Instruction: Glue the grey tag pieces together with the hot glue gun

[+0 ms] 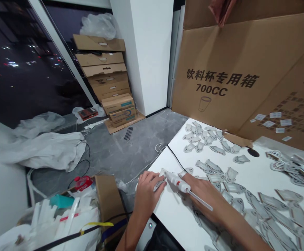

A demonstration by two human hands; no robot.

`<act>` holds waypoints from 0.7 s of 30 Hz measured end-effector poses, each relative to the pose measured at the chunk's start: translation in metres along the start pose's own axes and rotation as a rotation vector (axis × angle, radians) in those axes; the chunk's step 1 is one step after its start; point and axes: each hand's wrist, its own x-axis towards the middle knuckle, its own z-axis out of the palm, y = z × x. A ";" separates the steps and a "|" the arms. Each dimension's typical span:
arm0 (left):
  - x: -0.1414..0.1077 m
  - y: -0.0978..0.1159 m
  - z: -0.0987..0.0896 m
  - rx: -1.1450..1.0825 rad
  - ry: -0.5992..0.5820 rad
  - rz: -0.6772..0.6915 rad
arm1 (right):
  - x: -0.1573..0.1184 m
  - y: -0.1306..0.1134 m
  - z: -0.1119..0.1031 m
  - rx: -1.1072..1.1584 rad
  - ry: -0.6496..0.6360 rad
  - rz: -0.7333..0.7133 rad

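Observation:
My right hand (196, 184) is wrapped round a white hot glue gun (179, 182), with a long glue stick (200, 200) poking out of its back end. The nozzle points to the upper left and meets a small grey flat piece (159, 184). Near the left edge of the white table (172, 216), my left hand (149, 186) pinches that piece between thumb and fingers, which partly cover it. Many similar grey fish-shaped pieces (234, 188) lie on the table to the right of my hands.
A large brown cardboard box (227, 55) stands behind the table. At the lower left is an open carton (110, 198) filled with rubbish. A black cord (176, 158) crosses the table edge by the glue gun. Stacked flat cartons (107, 76) lean beside a white pillar (154, 52).

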 end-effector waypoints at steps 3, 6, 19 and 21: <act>0.000 -0.001 0.001 0.000 -0.010 -0.006 | 0.001 0.000 0.000 -0.041 -0.026 -0.001; 0.000 -0.001 0.001 0.004 -0.016 -0.006 | 0.000 0.000 0.002 -0.058 -0.014 0.020; -0.001 0.002 0.001 -0.026 0.002 -0.026 | 0.005 -0.003 -0.002 -0.081 0.000 0.057; -0.001 0.003 0.001 -0.037 0.012 -0.033 | 0.005 -0.001 0.000 -0.064 0.018 0.053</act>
